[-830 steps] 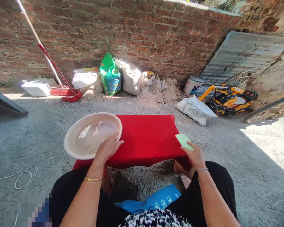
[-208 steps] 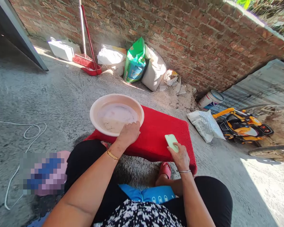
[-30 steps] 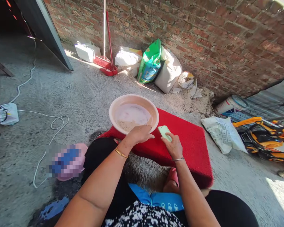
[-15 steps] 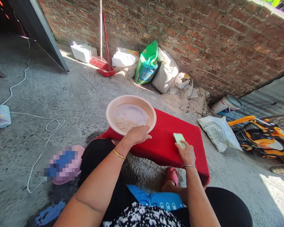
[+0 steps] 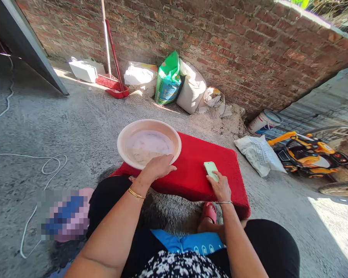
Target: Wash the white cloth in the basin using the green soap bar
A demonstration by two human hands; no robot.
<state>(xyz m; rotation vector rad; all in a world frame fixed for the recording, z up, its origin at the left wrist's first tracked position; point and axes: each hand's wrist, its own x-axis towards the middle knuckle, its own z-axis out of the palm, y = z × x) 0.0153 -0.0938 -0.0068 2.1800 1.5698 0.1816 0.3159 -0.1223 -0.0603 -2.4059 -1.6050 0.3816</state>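
A pale pink basin (image 5: 126, 133) of cloudy liquid stands on the left end of a low bench covered in red cloth (image 5: 193, 148). My left hand (image 5: 157, 167) is over its near right rim, fingers on the inner side and thumb on the outside. A light green phone (image 5: 210, 168) is at the right part of the red cloth. Around its near end are the thumb and fingers of my right hand (image 5: 221, 188). Whether the phone rests on the cloth or is slightly raised, I cannot tell.
A pink item (image 5: 81, 216), partly pixelated, is on the floor at left, near a white cable (image 5: 50, 164). Sacks (image 5: 193, 90), a broom and a red dustpan (image 5: 120, 92) line the brick wall. At right are a white sack (image 5: 258, 154) and a yellow-black ride-on toy (image 5: 310, 154).
The whole view has shifted, so the scene sits further left. My hands keep the same places on the basin and the phone.
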